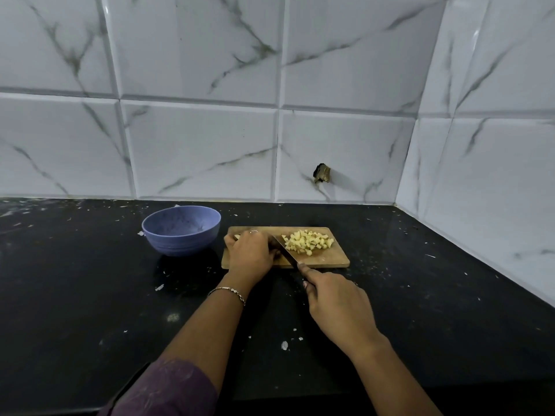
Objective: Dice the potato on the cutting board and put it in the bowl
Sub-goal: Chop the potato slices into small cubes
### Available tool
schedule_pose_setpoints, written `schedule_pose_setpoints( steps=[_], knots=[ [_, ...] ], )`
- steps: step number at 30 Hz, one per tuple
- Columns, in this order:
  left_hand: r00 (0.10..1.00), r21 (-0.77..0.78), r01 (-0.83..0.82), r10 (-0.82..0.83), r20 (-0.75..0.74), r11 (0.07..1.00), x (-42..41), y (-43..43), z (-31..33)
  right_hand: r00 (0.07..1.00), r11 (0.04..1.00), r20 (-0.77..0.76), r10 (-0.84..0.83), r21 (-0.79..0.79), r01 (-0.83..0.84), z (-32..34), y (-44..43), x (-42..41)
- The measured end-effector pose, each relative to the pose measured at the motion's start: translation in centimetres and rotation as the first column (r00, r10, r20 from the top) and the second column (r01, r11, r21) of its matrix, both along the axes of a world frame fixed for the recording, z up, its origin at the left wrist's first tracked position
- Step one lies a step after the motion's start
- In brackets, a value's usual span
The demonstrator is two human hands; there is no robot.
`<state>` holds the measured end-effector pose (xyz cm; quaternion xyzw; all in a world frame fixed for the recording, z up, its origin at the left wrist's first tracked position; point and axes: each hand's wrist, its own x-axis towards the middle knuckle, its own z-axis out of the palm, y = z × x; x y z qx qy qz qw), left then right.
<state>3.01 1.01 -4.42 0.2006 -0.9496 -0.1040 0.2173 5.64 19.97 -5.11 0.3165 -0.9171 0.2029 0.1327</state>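
Many potato dice (309,242) are heaped on the cutting board (334,260) just right of the left hand (250,254), under whose curled fingers an uncut piece (237,236) is held. A knife (286,249) is gripped by the right hand (338,303); the blue bowl (181,231) (not yet filled) is set left of both.

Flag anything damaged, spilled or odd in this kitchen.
A ragged dark hole breaks the wall tile behind the cutting board; it looks chipped out. Pale scraps lie scattered over the black counter. Nothing else stands out.
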Motion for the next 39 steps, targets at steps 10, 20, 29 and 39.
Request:
schedule_pose_setpoints(
  steps=[10,20,29,39],
  knots=[
    [0.999,0.034,-0.024,0.025,-0.022,0.999,-0.14,0.07,-0.36,0.999,0.996,-0.046,0.001,0.094,0.004,0.01,-0.44,-0.36],
    [1.0,0.033,-0.014,0.014,-0.02,0.999,-0.71,0.6,-0.61,0.997,0.998,-0.046,-0.059,-0.023,0.058,-0.53,0.06,0.12],
    [0.998,0.022,-0.037,0.038,-0.044,0.999,-0.52,0.47,-0.88,0.999,0.999,-0.031,-0.035,-0.027,0.034,-0.65,-0.15,0.37],
    [1.0,0.021,-0.02,0.02,-0.023,1.0,-0.59,0.48,-0.4,1.0,0.999,0.018,0.009,-0.038,-0.009,-0.51,-0.38,-0.29]
  ],
)
